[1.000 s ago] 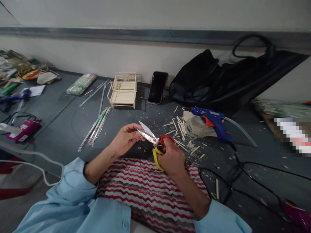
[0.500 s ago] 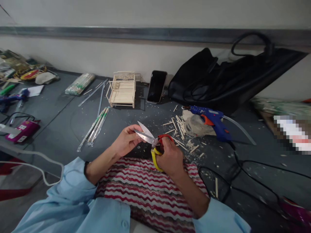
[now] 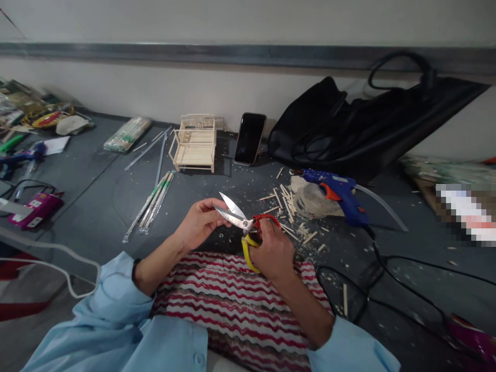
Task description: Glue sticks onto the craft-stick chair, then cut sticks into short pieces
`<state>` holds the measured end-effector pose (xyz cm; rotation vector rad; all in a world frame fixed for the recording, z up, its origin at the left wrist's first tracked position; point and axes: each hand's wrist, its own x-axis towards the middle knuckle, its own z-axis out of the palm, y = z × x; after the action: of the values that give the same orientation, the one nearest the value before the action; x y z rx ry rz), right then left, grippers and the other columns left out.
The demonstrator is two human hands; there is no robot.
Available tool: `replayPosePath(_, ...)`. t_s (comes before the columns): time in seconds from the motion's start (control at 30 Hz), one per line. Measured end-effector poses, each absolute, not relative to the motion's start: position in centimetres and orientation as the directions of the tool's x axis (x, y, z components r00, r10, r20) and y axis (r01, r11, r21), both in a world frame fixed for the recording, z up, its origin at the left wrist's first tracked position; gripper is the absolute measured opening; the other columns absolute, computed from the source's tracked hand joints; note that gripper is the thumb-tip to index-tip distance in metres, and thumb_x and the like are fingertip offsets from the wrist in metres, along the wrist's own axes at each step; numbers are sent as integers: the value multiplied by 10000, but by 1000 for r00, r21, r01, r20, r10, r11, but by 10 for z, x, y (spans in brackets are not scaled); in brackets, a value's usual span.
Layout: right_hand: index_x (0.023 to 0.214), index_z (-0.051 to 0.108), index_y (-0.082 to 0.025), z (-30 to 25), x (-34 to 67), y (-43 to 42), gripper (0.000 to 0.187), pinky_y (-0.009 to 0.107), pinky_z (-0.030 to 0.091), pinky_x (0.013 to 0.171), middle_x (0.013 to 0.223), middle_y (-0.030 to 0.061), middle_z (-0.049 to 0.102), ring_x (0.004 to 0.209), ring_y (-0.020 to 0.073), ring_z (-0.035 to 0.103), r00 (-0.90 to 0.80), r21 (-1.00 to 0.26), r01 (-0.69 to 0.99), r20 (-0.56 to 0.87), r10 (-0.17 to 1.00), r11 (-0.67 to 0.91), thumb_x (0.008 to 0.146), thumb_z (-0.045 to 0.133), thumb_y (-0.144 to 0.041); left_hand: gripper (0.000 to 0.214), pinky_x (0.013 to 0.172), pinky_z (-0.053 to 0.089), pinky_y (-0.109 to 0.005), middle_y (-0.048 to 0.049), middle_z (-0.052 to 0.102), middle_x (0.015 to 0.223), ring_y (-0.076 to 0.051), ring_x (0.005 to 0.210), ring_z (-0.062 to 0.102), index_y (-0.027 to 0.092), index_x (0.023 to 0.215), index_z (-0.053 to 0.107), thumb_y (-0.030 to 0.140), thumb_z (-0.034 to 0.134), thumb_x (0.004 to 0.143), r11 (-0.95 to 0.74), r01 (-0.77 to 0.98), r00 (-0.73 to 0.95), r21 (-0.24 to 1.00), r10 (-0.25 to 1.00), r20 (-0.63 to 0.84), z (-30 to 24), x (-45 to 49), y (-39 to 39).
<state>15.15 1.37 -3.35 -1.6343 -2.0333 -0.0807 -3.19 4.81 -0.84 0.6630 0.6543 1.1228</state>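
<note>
My right hand (image 3: pixel 273 251) grips the red and yellow handles of a pair of scissors (image 3: pixel 241 220), whose steel blades stand apart and point left. My left hand (image 3: pixel 200 222) is pinched at the blade tips, its fingers closed on something too small to make out. Both hands hover over a red and white striped cloth (image 3: pixel 240 305) on my lap, just in front of the grey table (image 3: pixel 96 201). Short cut wooden sticks (image 3: pixel 284 201) lie scattered right of the scissors.
A small wooden stick bench (image 3: pixel 195 143), a black phone (image 3: pixel 250 138) and a black bag (image 3: pixel 360 124) stand at the wall. A blue glue gun (image 3: pixel 335 192) lies on a wad at right, its black cord (image 3: pixel 387 268) looping forward. Wrapped stick bundles (image 3: pixel 153 204) lie left.
Hardly anything has moved. The scissors and both hands shifted slightly, and the blades stay apart with my left fingers at their tips.
</note>
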Motion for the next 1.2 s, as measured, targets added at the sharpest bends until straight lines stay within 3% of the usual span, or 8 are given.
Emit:
replayPosePath(0.3, 857, 511, -194, -33, 151, 12, 182, 276, 342, 618, 726, 40, 561, 688, 191, 507, -157, -276, 917, 415, 896, 288, 684, 517, -251, 269, 590, 517, -218, -23, 687, 624, -123, 564, 644, 121, 704, 654, 213, 851, 546, 283, -561, 302, 778, 945, -126, -14, -30, 48)
replayPosePath(0.53, 862, 485, -193, -33, 150, 11, 204, 277, 336, 606, 746, 42, 541, 705, 196, 496, -181, -278, 906, 428, 886, 320, 666, 519, -239, 233, 609, 511, -218, -15, 685, 662, -116, 584, 639, 128, 710, 647, 177, 830, 574, 260, -561, 301, 786, 948, -99, -20, -29, 47)
replayPosePath(1.2, 754, 500, -209, -40, 150, 10, 54, 258, 300, 550, 589, -3, 504, 558, 155, 461, -166, -295, 905, 419, 893, 307, 711, 494, -241, 243, 612, 509, -202, 2, 681, 633, -98, 582, 633, 135, 703, 663, 191, 846, 553, 252, -573, 281, 780, 954, -102, -9, -29, 44)
